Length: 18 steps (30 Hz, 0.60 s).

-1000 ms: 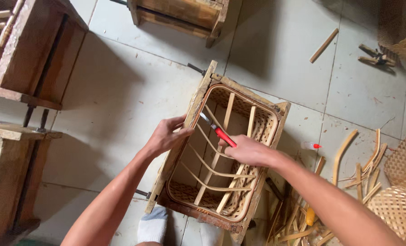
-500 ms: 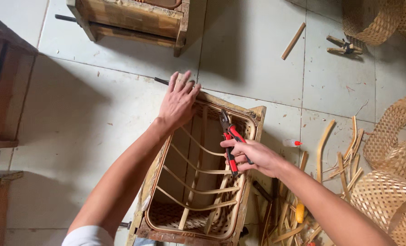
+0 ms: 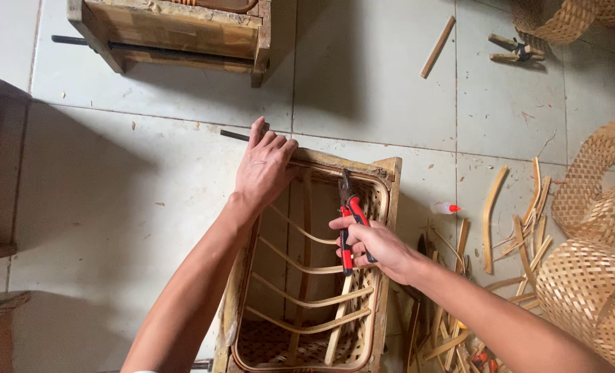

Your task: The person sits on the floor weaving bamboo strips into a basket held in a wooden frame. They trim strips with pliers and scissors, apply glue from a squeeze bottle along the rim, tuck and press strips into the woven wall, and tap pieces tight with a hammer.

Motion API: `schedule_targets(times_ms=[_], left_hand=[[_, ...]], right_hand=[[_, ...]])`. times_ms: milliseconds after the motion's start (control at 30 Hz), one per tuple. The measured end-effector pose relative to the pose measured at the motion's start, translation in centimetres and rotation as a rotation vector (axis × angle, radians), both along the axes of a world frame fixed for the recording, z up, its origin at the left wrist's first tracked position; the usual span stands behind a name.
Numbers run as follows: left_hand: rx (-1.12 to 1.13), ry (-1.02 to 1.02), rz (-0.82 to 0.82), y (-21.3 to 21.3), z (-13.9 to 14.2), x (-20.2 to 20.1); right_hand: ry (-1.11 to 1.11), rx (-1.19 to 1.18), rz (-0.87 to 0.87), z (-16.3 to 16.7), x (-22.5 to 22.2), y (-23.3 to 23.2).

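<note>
A rectangular woven rattan basket sits inside a wooden mould frame (image 3: 383, 181) on the tiled floor, its bent cane ribs (image 3: 307, 302) showing inside. My left hand (image 3: 262, 166) lies flat on the frame's far left corner. My right hand (image 3: 373, 247) grips red-handled cutting pliers (image 3: 349, 214), whose dark jaws point at the basket's far rim.
A second wooden mould (image 3: 176, 31) stands at the top. Loose cane offcuts (image 3: 511, 221) and a small glue bottle (image 3: 444, 207) lie to the right. Woven basket pieces (image 3: 597, 262) pile at the right edge, a wooden clamp (image 3: 514, 47) and stick (image 3: 437, 47) farther off.
The view shifted so the basket sits lower. My left hand slid along the frame's far edge to its left corner, and the pliers moved up toward the far rim.
</note>
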<state>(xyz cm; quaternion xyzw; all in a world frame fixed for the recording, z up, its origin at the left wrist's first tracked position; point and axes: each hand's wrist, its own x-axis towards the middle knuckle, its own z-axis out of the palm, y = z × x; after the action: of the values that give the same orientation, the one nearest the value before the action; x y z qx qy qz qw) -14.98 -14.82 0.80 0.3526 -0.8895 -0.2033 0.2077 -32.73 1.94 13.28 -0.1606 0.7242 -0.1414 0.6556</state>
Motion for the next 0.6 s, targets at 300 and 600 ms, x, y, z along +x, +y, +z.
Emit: schedule_targets(times_ms=[300, 600], left_hand=[[-0.005, -0.087, 0.094, 0.8, 0.2, 2.4], [0.206, 0.532, 0.253, 5.8, 0.9, 8.5]], right_hand=[[0.081, -0.033, 0.175, -1.6, 0.1, -0.3], [0.406, -0.221, 0.213, 3.1, -4.7, 12.5]])
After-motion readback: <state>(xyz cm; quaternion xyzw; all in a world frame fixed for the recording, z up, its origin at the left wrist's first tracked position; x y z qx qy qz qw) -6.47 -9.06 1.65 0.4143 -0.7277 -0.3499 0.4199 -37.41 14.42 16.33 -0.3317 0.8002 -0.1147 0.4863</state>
